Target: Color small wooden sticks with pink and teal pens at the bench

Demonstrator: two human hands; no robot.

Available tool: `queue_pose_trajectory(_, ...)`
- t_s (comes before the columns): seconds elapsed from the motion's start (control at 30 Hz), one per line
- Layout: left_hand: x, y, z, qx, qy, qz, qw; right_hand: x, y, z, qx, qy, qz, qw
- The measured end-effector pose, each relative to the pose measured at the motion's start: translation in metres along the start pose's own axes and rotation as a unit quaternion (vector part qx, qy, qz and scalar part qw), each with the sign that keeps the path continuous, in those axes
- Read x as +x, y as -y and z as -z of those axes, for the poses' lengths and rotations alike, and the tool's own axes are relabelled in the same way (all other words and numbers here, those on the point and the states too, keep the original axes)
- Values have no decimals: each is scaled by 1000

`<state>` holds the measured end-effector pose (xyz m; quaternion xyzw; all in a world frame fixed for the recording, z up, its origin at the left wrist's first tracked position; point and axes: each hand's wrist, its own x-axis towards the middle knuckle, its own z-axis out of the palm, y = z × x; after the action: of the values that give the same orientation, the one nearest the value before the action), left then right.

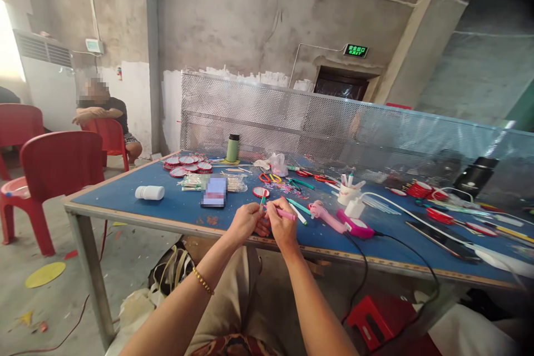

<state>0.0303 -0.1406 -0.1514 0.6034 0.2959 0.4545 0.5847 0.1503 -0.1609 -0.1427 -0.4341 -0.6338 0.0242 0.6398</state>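
In front of my lap, at the table's near edge, both hands work close together. My left hand (247, 221) is closed in a pinch on a thin stick (263, 199) with red, white and green parts. My right hand (284, 227) grips a pink marker (285, 213), its narrow end pointing towards the stick. Whether marker and stick touch is too small to tell. Just beyond my fingers is a small round drum (259, 192) with a pale face and red rim. A green marker (298, 206) and a white marker (298, 214) lie right of my hands.
On the blue table (175, 217) are a phone (214, 191), a white bottle (150, 193), stacked red-rimmed drums (187, 165), scissors (271, 178), a pink handheld fan (329, 217) and a pen cup (347, 194). A mesh screen (267, 117) stands behind. A person (106, 114) sits at left.
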Motion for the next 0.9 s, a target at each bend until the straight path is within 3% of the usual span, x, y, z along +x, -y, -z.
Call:
queue_pose_trajectory(0.43,0,-1,0,3,0,-4,1000,1,-1,0,-5,7,10,1000)
queue_pose_trajectory(0.67,0,1,0,-4,-3,-2,1000,-1,-3,0,30,-4,-38,999)
queue_pose_trajectory(0.9,0,1,0,-4,0,-6,1000,0,-2,-1,9,0,0,1000)
